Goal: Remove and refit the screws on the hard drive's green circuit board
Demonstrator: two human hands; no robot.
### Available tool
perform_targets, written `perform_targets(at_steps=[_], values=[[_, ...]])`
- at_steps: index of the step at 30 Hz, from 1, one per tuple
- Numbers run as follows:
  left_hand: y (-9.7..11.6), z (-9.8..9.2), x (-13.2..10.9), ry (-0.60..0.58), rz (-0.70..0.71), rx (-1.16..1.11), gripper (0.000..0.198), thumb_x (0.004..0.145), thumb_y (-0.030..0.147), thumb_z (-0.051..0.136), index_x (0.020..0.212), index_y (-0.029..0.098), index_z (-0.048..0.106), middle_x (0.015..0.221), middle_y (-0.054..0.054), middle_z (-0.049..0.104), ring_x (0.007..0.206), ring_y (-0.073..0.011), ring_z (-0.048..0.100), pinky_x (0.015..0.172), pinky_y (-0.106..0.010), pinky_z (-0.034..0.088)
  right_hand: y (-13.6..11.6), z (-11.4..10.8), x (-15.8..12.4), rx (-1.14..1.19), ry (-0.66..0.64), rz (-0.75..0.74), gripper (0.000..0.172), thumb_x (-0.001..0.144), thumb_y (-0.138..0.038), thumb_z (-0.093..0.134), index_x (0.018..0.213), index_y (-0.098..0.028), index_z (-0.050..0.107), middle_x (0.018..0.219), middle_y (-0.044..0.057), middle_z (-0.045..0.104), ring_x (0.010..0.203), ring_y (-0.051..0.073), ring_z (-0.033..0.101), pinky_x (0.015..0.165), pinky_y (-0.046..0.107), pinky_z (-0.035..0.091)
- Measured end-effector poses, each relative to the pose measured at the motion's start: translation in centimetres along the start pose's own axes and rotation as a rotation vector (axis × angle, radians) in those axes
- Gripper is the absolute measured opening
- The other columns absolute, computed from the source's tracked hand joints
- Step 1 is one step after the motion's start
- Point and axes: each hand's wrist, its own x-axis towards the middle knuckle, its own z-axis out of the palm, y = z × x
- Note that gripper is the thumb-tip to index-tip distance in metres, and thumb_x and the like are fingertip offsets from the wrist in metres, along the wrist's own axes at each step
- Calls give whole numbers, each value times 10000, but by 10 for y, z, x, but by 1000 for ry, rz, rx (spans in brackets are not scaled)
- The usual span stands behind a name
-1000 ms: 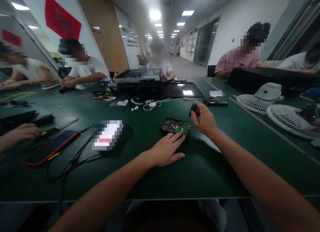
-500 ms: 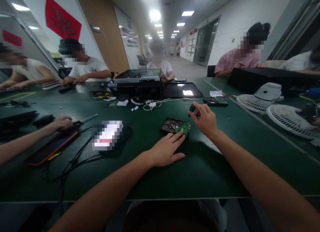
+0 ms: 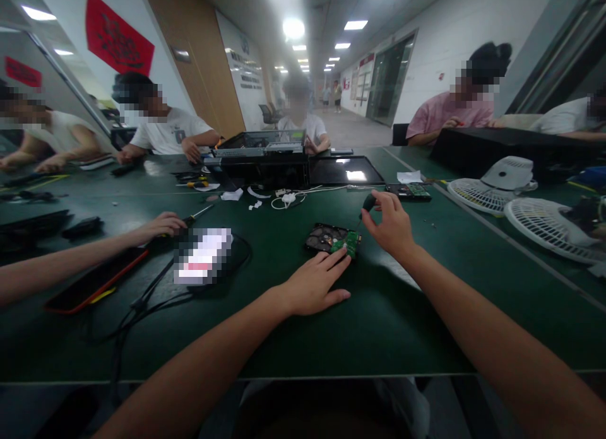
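Observation:
A hard drive (image 3: 318, 238) lies on the green table, its green circuit board (image 3: 349, 240) facing up at the right end. My left hand (image 3: 315, 284) rests flat, fingers spread, with the fingertips on the near edge of the drive. Above the drive's right end, my right hand (image 3: 391, 221) pinches a small screwdriver (image 3: 368, 204) by its dark handle. The thin shaft slants down toward the board's far right corner; whether the tip touches it I cannot tell.
A co-worker's hand (image 3: 165, 225) holds another screwdriver at left, beside a lit phone (image 3: 203, 256) and black cables (image 3: 137, 305). Farther back are an open metal case (image 3: 260, 150), a dark panel (image 3: 348, 170) and a second hard drive (image 3: 409, 192). White fan parts (image 3: 492, 185) lie right.
My right hand has shifted slightly right, and the screwdriver leans more to the right. My left hand is still. The co-worker's hand at left has moved right with its screwdriver.

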Motion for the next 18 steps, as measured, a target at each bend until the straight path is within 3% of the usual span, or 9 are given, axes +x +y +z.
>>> perform_targets(at_steps=[4, 12, 18], values=[[0, 1, 0, -5, -1, 3, 797, 1056, 627, 431, 1673, 168, 227, 1756, -136, 178, 1504, -359, 350, 1224, -468, 330, -3, 1, -1, 21, 15, -14, 469, 948, -373, 696, 1361, -193, 563, 1309, 167, 645, 879, 244, 711, 814, 449, 647], [0, 1, 0, 0, 3, -1, 777, 1058, 628, 420, 1672, 192, 229, 1759, -124, 176, 1501, -358, 360, 1211, -468, 341, -1, 4, -2, 40, 7, -33, 502, 967, -366, 679, 1423, -216, 533, 1407, 172, 623, 1098, 299, 705, 871, 470, 651], [1, 0, 0, 5, -4, 4, 778, 1055, 625, 431, 1666, 180, 246, 1755, -129, 190, 1492, -350, 368, 1213, -459, 340, -4, 3, -2, 14, 14, -27, 475, 962, -364, 686, 1400, -224, 565, 1319, 163, 653, 998, 286, 714, 844, 470, 640]])
